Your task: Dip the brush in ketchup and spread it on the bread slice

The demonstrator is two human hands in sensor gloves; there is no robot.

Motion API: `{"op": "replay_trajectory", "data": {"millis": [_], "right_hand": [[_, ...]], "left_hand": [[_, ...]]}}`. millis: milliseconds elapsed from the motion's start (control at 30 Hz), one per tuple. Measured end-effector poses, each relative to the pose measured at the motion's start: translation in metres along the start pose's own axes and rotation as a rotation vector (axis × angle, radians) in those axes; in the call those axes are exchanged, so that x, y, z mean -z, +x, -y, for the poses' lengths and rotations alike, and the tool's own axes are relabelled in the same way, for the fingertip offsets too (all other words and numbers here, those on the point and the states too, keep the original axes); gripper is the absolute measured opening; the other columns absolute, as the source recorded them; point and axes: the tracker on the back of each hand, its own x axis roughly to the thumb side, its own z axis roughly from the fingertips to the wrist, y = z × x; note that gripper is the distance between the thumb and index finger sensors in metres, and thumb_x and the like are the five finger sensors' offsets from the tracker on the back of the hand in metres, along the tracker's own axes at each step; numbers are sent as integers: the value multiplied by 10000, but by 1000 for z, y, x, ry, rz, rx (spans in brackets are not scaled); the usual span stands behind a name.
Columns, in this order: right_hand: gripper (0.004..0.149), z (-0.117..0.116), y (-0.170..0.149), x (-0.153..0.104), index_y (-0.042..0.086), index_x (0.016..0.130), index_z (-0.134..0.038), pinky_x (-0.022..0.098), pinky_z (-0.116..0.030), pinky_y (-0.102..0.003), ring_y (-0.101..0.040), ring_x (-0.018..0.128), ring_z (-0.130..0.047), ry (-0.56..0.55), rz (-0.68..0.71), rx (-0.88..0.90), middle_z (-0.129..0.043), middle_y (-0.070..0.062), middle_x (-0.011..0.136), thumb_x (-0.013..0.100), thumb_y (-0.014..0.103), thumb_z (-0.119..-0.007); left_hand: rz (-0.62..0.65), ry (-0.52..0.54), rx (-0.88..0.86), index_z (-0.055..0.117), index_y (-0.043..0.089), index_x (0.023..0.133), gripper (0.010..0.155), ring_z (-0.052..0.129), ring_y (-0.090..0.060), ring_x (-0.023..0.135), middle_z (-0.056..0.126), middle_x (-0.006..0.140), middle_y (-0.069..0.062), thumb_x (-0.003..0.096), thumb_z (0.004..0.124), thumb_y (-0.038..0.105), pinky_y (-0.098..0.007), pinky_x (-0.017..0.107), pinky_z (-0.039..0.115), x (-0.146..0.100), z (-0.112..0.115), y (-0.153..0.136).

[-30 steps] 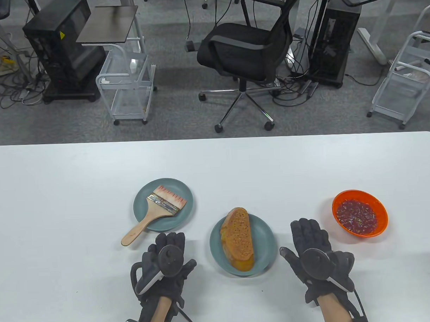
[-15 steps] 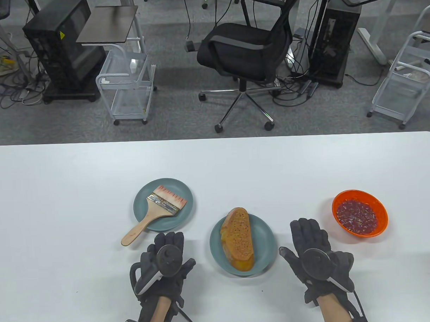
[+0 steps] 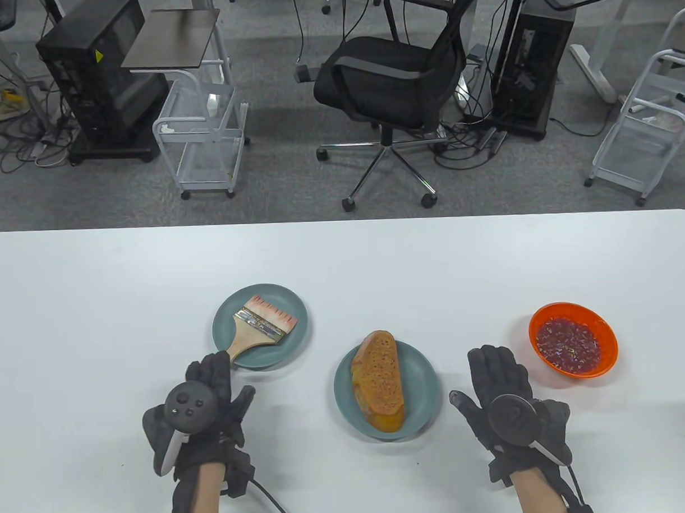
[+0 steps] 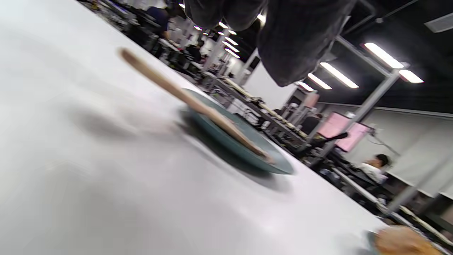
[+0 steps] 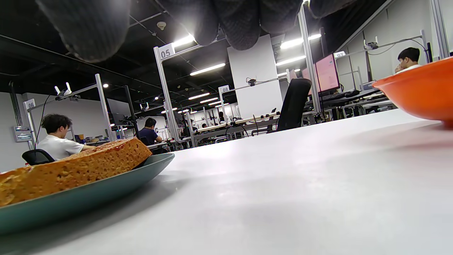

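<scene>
A wooden brush (image 3: 260, 324) with red-stained bristles lies on a teal plate (image 3: 292, 348), its handle pointing down-left off the rim. My left hand (image 3: 223, 378) hovers over the end of the handle with fingers spread and holds nothing. In the left wrist view the fingers (image 4: 293, 46) hang above the free handle (image 4: 170, 88). A bread slice (image 3: 379, 378) lies on a second teal plate (image 3: 423, 388). An orange bowl of ketchup (image 3: 572, 338) stands at the right. My right hand (image 3: 484, 378) rests flat and open on the table between the bread plate and the bowl.
The white table (image 3: 342, 256) extends far behind the plates. In the right wrist view the bread (image 5: 70, 166) is at the left and the orange bowl (image 5: 417, 95) at the right. An office chair (image 3: 387, 86) and carts stand beyond the far edge.
My left hand has moved left and forward from beside the bread plate to over the end of the brush handle. The right hand has barely moved.
</scene>
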Motion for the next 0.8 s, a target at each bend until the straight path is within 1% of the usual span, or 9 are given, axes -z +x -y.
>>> {"op": "replay_trajectory", "data": {"millis": [33,167,233,300,400,500,633,733,800], "right_hand": [[750,-1,0,0,141,1090,-454,683,-391,-614,-471,1022,-367,2,-4,7,-402,-213,1111,514,540,-724],[752,-3,3,2,148,1093,-447,687,-384,-613,-464,1026,-360,12,-5,22,-396,-206,1115,515,544,-719],[751,-4,5,3,149,1093,-446,687,-381,-614,-463,1027,-355,16,-1,25,-393,-206,1115,515,543,-718],[753,-5,6,3,150,1094,-442,688,-380,-614,-464,1028,-350,25,3,20,-388,-206,1117,515,545,-717],[753,-7,6,3,153,1097,-427,687,-379,-615,-465,1028,-344,41,4,27,-377,-209,1118,518,541,-712],[749,-7,7,3,156,1098,-422,688,-376,-615,-463,1029,-337,47,4,38,-368,-209,1119,521,539,-707],[750,-6,7,4,153,1099,-415,686,-374,-618,-465,1028,-331,52,1,49,-362,-210,1119,523,535,-705],[746,-7,8,4,155,1099,-414,686,-372,-619,-467,1028,-328,63,3,51,-357,-210,1120,525,533,-702],[745,-9,9,4,157,1100,-412,687,-370,-620,-466,1029,-324,72,4,52,-355,-210,1121,525,533,-701]], "left_hand": [[-23,-2,8,341,178,1157,767,276,-430,1074,364,1192,-137,591,818,378,-557,706,307,4,0,-12],[-37,-69,0,327,196,1159,778,320,-452,1072,386,1193,-148,589,824,378,-562,711,339,12,5,-30],[-36,-100,19,324,207,1160,772,343,-464,1076,404,1195,-156,593,823,366,-571,717,349,15,8,-30],[-60,-90,70,332,218,1162,753,382,-506,1076,414,1197,-175,599,815,348,-612,718,384,17,9,-28],[-59,-108,150,336,315,1157,720,456,-542,1071,467,1197,-184,610,803,337,-658,713,411,21,12,-25],[-47,-99,166,387,378,1148,647,577,-534,1042,623,1149,-182,628,767,321,-684,715,424,22,11,-23],[-33,-87,173,555,319,1141,542,684,-520,945,715,1053,-191,633,743,306,-696,700,455,23,11,-22],[-37,-115,178,463,262,1170,619,666,-526,961,684,1077,-196,630,756,339,-703,698,455,25,14,-23],[-34,-144,197,427,300,1173,643,592,-543,1023,612,1143,-196,628,764,353,-713,705,433,28,16,-21]]}}
